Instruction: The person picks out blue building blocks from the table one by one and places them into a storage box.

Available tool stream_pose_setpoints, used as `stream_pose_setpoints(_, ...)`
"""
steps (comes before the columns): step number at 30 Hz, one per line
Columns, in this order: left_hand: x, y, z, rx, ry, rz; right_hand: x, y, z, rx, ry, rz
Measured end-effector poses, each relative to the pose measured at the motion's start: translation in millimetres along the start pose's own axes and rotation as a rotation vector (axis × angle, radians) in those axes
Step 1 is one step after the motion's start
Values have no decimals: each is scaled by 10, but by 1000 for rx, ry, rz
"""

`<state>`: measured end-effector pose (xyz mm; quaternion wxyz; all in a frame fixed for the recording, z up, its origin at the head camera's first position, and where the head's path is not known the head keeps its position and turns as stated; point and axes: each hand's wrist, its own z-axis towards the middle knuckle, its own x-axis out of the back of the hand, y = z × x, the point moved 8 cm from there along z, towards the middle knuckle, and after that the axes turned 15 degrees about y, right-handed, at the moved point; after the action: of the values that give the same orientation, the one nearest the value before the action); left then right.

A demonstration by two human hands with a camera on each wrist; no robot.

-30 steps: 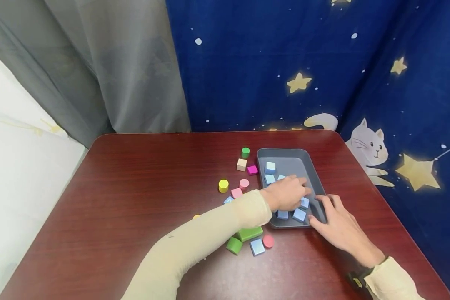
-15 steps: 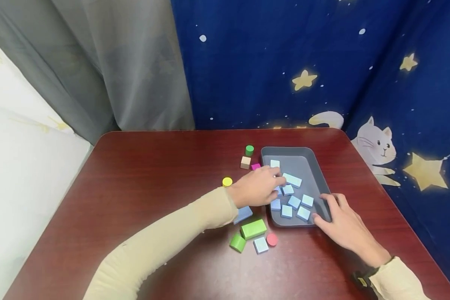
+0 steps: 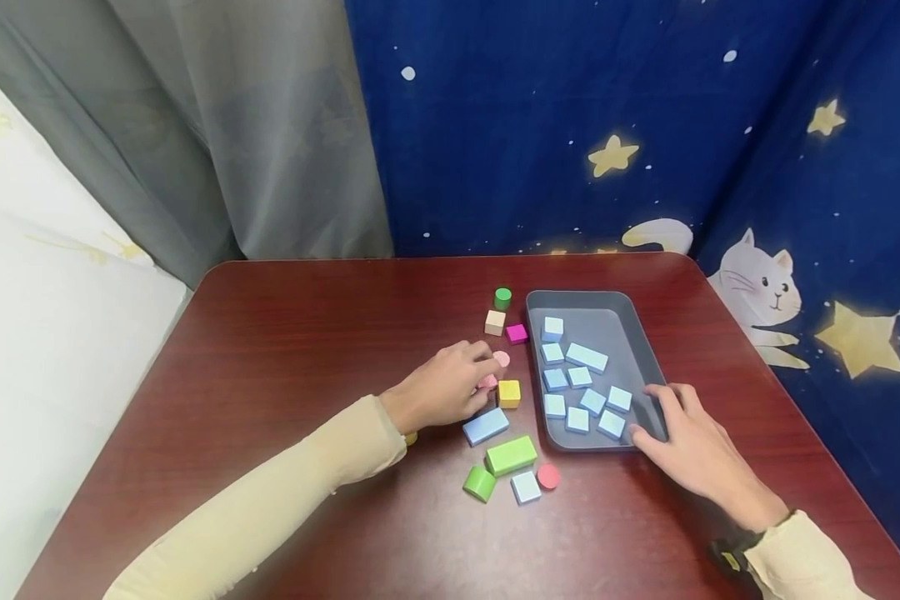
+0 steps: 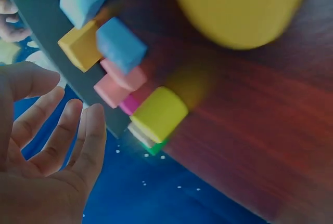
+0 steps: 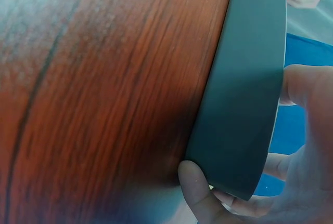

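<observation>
My left hand [image 3: 446,387] hovers at the loose blocks left of the grey tray [image 3: 630,342], its fingertips overlapping a pink block [image 3: 487,381]. The left wrist view shows its fingers loosely bent, with nothing between them. Around them lie a pink cylinder [image 3: 502,358], an orange-yellow cube [image 3: 508,394] and a long blue block [image 3: 486,427]. A yellow cylinder [image 4: 158,115] and a blue cube [image 4: 121,45], hidden by the hand from the head, show in the left wrist view. At the tray's near right corner, my right hand [image 3: 693,454] grips the rim. Several light blue blocks [image 3: 587,358] lie inside.
Nearer the front are a long green block [image 3: 511,456], a green half-round block [image 3: 479,483], a pale blue block [image 3: 526,487] and a red disc [image 3: 547,477]. Behind stand a green cylinder [image 3: 502,298], a wooden cube [image 3: 495,322] and a magenta block [image 3: 517,333].
My left hand has moved left, out from over the tray to the loose blocks, uncovering the light blue blocks. The right hand stays on the tray's corner. The head view has shifted slightly.
</observation>
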<state>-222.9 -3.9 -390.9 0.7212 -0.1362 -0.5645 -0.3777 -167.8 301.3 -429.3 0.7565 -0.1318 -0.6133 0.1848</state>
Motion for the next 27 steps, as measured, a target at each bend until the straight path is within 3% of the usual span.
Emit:
stream_pose_setpoints(4, -76, -50, -137, 28, -53, 9, 4, -3, 2, 0, -2, -6)
stream_pose_setpoints(9, -167, -61, -243, 14, -99, 12, 7, -10, -2, 3, 4, -10)
stream_pose_setpoints(15, -231, -67, -273, -4, -125, 30, 18, -14, 1, 4, 7, -7)
stream_pose_setpoints(27, -272, -104, -280, 77, -177, 54, 25, -26, -8, 0, 3, -3)
